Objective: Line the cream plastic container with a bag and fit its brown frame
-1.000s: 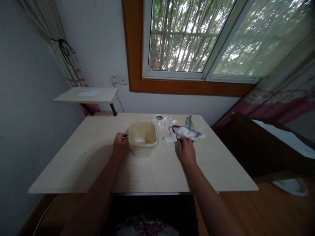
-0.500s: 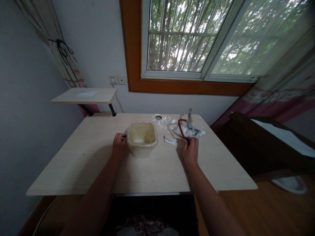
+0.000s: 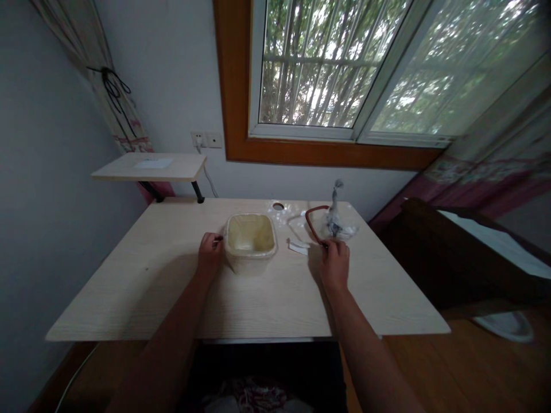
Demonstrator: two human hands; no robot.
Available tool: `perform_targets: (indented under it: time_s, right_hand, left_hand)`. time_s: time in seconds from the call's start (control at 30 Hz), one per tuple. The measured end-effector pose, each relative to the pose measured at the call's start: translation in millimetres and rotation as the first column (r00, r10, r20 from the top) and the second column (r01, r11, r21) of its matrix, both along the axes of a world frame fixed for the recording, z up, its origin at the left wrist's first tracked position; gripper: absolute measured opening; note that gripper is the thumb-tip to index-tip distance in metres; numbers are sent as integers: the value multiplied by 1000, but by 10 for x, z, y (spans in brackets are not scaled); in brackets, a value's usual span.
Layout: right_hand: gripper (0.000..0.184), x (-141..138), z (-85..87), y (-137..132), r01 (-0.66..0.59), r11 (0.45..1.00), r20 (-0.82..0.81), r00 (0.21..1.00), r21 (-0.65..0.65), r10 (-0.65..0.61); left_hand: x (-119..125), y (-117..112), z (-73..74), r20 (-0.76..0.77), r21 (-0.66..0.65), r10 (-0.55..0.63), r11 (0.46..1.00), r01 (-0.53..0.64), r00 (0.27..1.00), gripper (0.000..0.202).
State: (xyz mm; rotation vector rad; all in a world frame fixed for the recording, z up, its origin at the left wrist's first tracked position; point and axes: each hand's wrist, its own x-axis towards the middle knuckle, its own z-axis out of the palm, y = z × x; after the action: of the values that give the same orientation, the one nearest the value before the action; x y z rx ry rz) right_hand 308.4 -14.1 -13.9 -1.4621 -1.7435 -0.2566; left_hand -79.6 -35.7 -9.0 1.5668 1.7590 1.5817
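A square, cloudy plastic tub with a yellowish inside stands on the table. At its left side my left hand is closed, fingertips close to the rim. A small pale bit shows at those fingers, too small to name. To the right of the tub, my right hand is closed on the near end of a bent reddish-brown rod. The far end of the rod reaches a clear crumpled plastic bag with a twisted top standing up. A small white strip lies between the tub and my right hand.
The pale wooden table has a round cable hole near its back edge. A small raised shelf stands at the back left, below a wall socket. Dark furniture is on the right.
The rod has swung to the left at its bend and its far part lies flatter. The bag's twisted top has risen slightly. My left hand and the tub stay about where they were.
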Motion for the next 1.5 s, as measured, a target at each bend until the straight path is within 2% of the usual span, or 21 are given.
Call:
perform_targets:
  time_s: [0.33,0.5,0.63,0.73,0.83,0.93,1.17,1.33,1.5]
  right_hand:
    - [24,-52,21,-3,-69,998,58,996,11,68]
    - [24,-72,58,-29,-30,998,88,996,57,25]
    - [22,-73,129,-51,-10,993,21,1000,120,8]
    - [20,-32,216,-16,-57,984,-23,998,166,61]
    - [19,50,369,69,-49,979,-40,998,200,58]
    - [19,149,600,176,-20,977,-46,998,214,31]
    - [19,241,1177,315,-99,971,-13,994,217,104]
    - [16,61,1420,266,-212,945,48,977,250,206]
    - [18,-248,1572,83,-299,938,38,954,176,297]
  left_hand:
    - [-7,22,-14,-22,22,6,1000,-6,1000,8]
    - [-15,27,-29,-25,15,14,1000,-13,1000,9]
    - [-30,31,-52,-41,26,4,1000,-3,999,10]
    - [-40,41,-68,-43,27,-4,1000,6,999,10]
    - [-41,50,-75,-34,20,-6,1000,7,999,10]
    - [-35,53,-74,-20,20,-14,1000,15,1000,10]
    - [-41,64,-94,-11,28,-8,1000,8,1000,9]
    - [-42,71,-91,-8,45,6,999,-6,1000,9]
    - [-32,55,-60,-1,46,13,999,-13,1000,11]
